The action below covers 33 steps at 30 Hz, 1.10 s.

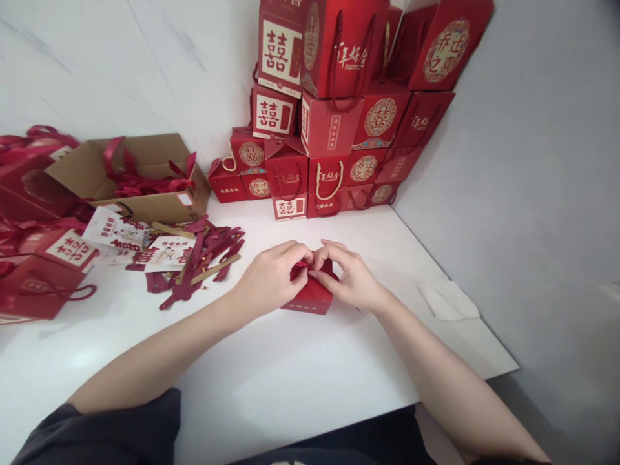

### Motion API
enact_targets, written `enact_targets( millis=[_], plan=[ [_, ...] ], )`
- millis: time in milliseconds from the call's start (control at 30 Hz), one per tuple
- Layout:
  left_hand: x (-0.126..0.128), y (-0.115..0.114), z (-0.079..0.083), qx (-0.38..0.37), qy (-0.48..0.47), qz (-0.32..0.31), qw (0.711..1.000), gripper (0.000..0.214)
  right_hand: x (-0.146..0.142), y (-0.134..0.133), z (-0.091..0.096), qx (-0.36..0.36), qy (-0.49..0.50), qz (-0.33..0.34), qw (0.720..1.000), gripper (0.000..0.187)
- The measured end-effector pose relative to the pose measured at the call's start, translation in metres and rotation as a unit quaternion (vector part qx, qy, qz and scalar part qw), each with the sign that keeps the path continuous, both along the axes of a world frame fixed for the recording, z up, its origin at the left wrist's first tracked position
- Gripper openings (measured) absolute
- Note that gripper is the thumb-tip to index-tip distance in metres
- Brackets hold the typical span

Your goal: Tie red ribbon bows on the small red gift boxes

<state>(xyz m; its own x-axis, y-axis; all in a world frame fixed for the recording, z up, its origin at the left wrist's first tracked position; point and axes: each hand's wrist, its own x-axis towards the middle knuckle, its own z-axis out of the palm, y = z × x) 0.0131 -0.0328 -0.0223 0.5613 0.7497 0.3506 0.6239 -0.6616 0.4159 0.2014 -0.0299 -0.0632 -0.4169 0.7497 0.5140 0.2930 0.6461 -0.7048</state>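
A small red gift box with pale lettering along its front stands on the white table. Over its top, my left hand and my right hand meet with fingertips pinched close together. Both grip the red top part of the box between them. Whether that part is a flap or a ribbon I cannot make out, as my fingers cover most of it. To the left lies a pile of dark red and gold strips, with a printed white card on it.
Stacked red gift boxes with rope handles stand against the back wall. An open cardboard box holds red ribbons. More red boxes sit at the far left. A white tissue lies near the table's right edge.
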Motion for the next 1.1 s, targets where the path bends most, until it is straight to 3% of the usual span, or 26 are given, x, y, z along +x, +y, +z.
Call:
enact_targets(
  millis=[133,300,467,700,900,1100],
  plan=[
    [-0.003,0.004,-0.003,0.027,-0.001,-0.025,0.999,0.008,0.003,-0.001,0.007,-0.043,0.011,0.006,0.999,0.002],
    [-0.008,0.010,-0.002,0.053,0.002,-0.075,0.996,0.009,0.006,0.005,0.006,-0.144,0.041,-0.019,0.989,0.014],
    [-0.012,0.011,0.004,0.119,0.053,-0.147,0.981,0.012,0.008,0.010,0.004,-0.238,0.042,0.061,0.969,0.010],
    [-0.013,0.013,0.007,0.140,0.052,-0.173,0.973,0.015,0.010,0.005,0.008,-0.204,0.013,0.067,0.977,0.007],
    [-0.014,0.019,0.003,0.044,0.015,-0.176,0.983,0.014,0.013,0.001,0.014,-0.109,0.007,0.041,0.993,0.006],
    [-0.015,0.021,0.000,0.032,0.005,-0.182,0.983,0.017,0.016,0.006,0.013,-0.218,0.019,0.049,0.974,0.016]
  ],
)
